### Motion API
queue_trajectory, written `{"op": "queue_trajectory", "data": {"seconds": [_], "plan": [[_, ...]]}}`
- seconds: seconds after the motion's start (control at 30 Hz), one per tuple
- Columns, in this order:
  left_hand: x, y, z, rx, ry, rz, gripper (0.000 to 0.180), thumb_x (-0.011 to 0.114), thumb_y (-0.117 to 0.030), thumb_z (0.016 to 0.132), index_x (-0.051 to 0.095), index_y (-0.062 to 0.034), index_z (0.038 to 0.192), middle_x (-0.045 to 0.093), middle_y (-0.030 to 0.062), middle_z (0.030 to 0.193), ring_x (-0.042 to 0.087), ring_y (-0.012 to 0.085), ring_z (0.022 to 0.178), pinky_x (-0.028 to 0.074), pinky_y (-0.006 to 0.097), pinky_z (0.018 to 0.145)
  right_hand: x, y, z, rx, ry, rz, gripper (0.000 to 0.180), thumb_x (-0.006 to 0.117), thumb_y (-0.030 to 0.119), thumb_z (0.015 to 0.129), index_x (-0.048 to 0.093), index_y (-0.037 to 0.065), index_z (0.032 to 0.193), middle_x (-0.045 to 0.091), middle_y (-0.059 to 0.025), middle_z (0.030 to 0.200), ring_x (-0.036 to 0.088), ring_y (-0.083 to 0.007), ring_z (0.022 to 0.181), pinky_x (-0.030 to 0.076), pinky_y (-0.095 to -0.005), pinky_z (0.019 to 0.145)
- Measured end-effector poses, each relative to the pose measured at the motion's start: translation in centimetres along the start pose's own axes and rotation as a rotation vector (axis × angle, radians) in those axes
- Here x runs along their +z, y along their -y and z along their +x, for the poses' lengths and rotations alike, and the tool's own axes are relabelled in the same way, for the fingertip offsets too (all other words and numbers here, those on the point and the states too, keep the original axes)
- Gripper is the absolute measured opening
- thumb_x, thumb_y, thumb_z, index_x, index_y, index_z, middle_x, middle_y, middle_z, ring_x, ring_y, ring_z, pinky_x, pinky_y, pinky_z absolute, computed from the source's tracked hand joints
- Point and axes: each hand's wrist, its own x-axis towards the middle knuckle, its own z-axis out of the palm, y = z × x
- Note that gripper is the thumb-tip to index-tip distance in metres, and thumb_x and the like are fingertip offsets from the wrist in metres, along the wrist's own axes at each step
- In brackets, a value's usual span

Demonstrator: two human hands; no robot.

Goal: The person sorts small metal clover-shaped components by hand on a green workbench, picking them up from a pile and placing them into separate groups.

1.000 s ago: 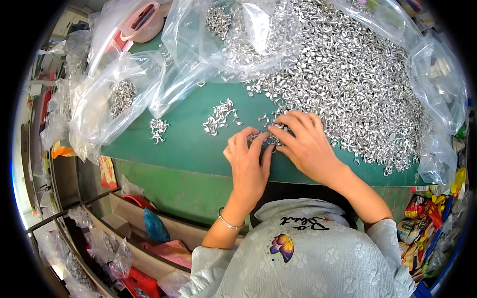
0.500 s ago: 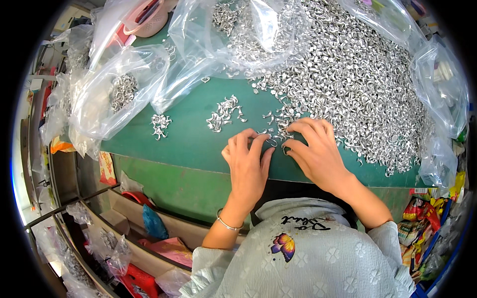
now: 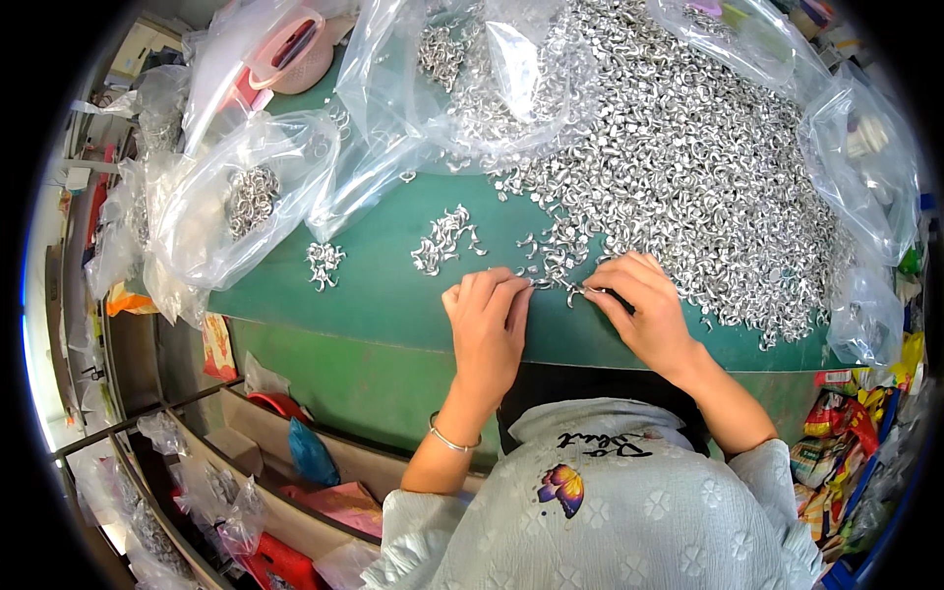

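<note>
A large heap of small, shiny silver curved metal pieces (image 3: 708, 177) spreads over the green table (image 3: 393, 305). At its near left edge, a loose scatter of the same pieces (image 3: 562, 246) lies just beyond my hands. My left hand (image 3: 487, 320) has thumb and fingers pressed together by a small curved piece, mostly hidden at the fingertips. To the right, my right hand (image 3: 644, 307) pinches one curved metal piece (image 3: 580, 290) between thumb and forefinger. Farther left lie two small separate piles, a larger one (image 3: 444, 239) and a smaller one (image 3: 324, 264).
Clear plastic bags (image 3: 246, 187) cover the far left and part of the heap; another bag (image 3: 860, 177) lies at the right. A pink basket (image 3: 295, 59) stands at the back left. Below the table's left side are open compartments (image 3: 324, 442). Colourful packets (image 3: 836, 423) are at lower right.
My fingertips have drawn a little farther apart, with the right hand shifted slightly right. The left fingers have closed together more. The whole view has moved slightly.
</note>
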Motion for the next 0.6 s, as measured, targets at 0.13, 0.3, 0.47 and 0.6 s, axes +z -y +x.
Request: {"op": "queue_trajectory", "data": {"seconds": [0.13,0.3,0.47,0.6], "plan": [[0.0,0.2,0.1,0.005,-0.045,-0.041,0.020,0.075,0.005,0.073,0.066,-0.0049,0.088,0.069,0.0059,0.089,0.063,0.0218,0.077,0.041,0.030,0.075,-0.4,-0.3,-0.2,0.081,-0.064,0.083,0.018,0.073,0.001,0.078,0.066,0.001,0.094,0.065,-0.0107,0.082,0.061,-0.0274,0.073,0.047,-0.0363,0.068],[-0.7,-1.1,1.2,-0.007,-0.065,-0.091,0.018,0.070,0.010,0.074,0.064,-0.0017,0.085,0.071,0.0099,0.092,0.066,0.0195,0.078,0.045,0.028,0.072,-0.9,-0.9,0.0,-0.017,-0.103,0.017,0.014,0.070,0.000,0.080,0.067,0.000,0.093,0.064,-0.0131,0.081,0.061,-0.0312,0.075,0.049,-0.0391,0.068],[-1.0,-0.8,1.6,-0.401,0.028,-0.512,0.011,0.066,0.010,0.081,0.064,0.0013,0.089,0.068,0.0130,0.107,0.064,0.0119,0.084,0.048,0.021,0.066,-0.8,-1.0,0.1,-0.083,-0.117,0.020,0.012,0.067,0.001,0.081,0.066,-0.001,0.093,0.063,-0.0140,0.081,0.061,-0.0323,0.076,0.049,-0.0404,0.069],[-1.4,-1.1,3.5,-0.238,0.101,-0.273,0.011,0.066,0.010,0.081,0.063,0.0036,0.090,0.067,0.0130,0.108,0.064,0.0122,0.084,0.051,0.023,0.066,-0.9,-1.7,-0.1,-0.057,-0.096,0.022,0.015,0.065,0.001,0.081,0.066,0.000,0.096,0.063,-0.0139,0.082,0.061,-0.0314,0.078,0.050,-0.0405,0.070]]}}
